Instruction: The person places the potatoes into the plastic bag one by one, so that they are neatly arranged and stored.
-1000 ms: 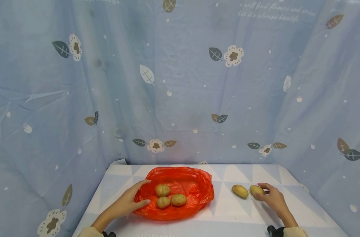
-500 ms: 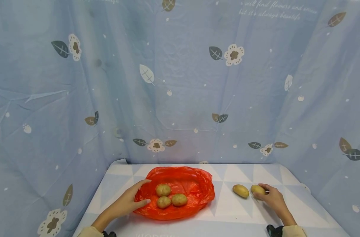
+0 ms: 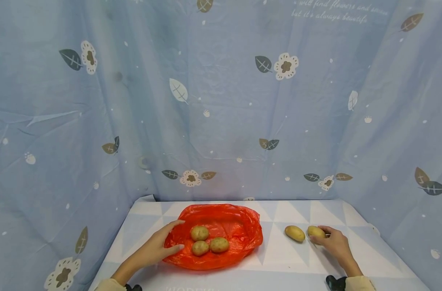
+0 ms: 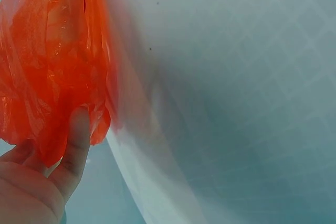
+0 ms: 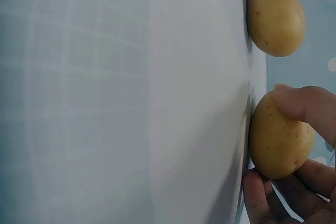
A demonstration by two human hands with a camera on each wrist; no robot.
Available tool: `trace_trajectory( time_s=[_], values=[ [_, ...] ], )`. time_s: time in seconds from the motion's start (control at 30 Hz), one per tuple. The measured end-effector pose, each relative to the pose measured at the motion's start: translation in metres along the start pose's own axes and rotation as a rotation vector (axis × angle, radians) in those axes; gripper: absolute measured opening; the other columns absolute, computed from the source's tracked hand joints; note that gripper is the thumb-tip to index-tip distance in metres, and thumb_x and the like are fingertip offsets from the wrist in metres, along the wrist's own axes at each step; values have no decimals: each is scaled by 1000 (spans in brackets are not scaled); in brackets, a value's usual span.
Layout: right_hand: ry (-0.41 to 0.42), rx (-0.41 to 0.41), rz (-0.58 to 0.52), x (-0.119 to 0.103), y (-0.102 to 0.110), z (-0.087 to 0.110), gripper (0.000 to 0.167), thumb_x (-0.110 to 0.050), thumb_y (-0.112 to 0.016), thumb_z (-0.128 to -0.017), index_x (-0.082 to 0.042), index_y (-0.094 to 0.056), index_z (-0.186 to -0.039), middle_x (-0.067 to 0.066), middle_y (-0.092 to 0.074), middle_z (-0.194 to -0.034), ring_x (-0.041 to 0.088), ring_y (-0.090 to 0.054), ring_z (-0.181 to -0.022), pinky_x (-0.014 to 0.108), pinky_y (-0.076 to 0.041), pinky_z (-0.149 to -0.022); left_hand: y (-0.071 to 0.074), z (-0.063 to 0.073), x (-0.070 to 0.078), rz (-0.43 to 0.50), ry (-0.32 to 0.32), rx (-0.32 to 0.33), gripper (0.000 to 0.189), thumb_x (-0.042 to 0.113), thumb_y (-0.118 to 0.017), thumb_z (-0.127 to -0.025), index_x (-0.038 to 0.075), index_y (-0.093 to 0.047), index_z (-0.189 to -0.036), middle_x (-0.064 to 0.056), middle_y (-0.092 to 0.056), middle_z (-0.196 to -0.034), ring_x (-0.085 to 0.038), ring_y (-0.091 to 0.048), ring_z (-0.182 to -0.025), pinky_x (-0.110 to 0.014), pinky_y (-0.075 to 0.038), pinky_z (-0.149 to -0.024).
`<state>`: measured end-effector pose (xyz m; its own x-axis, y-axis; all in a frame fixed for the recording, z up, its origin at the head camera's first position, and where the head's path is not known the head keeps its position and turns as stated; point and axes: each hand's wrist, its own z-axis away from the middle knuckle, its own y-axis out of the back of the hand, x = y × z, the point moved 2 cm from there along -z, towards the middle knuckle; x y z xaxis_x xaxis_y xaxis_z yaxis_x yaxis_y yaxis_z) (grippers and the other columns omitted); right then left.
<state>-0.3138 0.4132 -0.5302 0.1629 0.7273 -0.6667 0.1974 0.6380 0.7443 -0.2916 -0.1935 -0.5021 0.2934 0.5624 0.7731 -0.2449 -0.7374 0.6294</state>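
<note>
Unmoved, right hand (image 3: 335, 243) pinching potato (image 3: 316, 231), left hand (image 3: 158, 245) spread against red bag (image 3: 251, 236)

Glossy, crinkled plastic forms the bag (image 3: 242, 252); the potatoes (image 5: 282, 137) look smooth.

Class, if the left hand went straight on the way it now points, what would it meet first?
The red bag, whose side the left hand touches; beyond that, probably one of the potatoes inside, though depth leaves which unclear.

Three potatoes (image 3: 219, 245) in the bag (image 3: 248, 241), two potatoes (image 3: 295, 234) to its right.
</note>
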Motion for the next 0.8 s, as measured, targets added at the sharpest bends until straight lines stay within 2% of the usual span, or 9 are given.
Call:
trace_trajectory(
  time_s=[0.1, 0.27, 0.37, 0.67, 0.8],
  values=[
    [2, 10, 7, 1, 1, 0, 80, -45, -86, -80, 10, -60, -132, 32, -63, -125, 42, -62, -108, 51, -52, -85, 0, 0, 0, 2, -1, 3, 71, 34, -78, -92, 18, -44, -152, -12, -46, -154, -40, -47, -137, -60, -51, -101],
    [8, 28, 14, 1, 3, 2, 79, -44, -86, -80, 9, -61, -131, 31, -65, -119, 38, -63, -103, 38, -49, -75, 0, 0, 0, -1, -1, 4, 71, 34, -78, -92, 18, -43, -153, -13, -46, -154, -40, -47, -137, -59, -51, -101],
    [10, 35, 10, -1, 4, 4, 77, -42, -87, -79, 9, -61, -131, 30, -66, -118, 37, -63, -102, 34, -47, -73, 0, 1, 0, -3, -4, 5, 72, 34, -78, -92, 17, -43, -153, -13, -46, -154, -40, -47, -137, -60, -50, -101],
    [17, 33, 7, -9, 6, 6, 79, -44, -87, -80, 6, -60, -135, 29, -64, -125, 35, -63, -103, 33, -48, -74, 0, 1, 0, -10, -15, 5, 72, 35, -78, -93, 16, -44, -153, -13, -47, -154, -40, -47, -137, -60, -50, -102],
    [20, 35, 14, -14, 7, 6, 79, -45, -86, -81, 5, -59, -136, 29, -62, -129, 37, -63, -106, 40, -52, -77, 0, 1, 0, -14, -46, 6, 71, 35, -77, -93, 16, -44, -152, -12, -47, -154, -39, -47, -138, -61, -47, -105]
  ],
)
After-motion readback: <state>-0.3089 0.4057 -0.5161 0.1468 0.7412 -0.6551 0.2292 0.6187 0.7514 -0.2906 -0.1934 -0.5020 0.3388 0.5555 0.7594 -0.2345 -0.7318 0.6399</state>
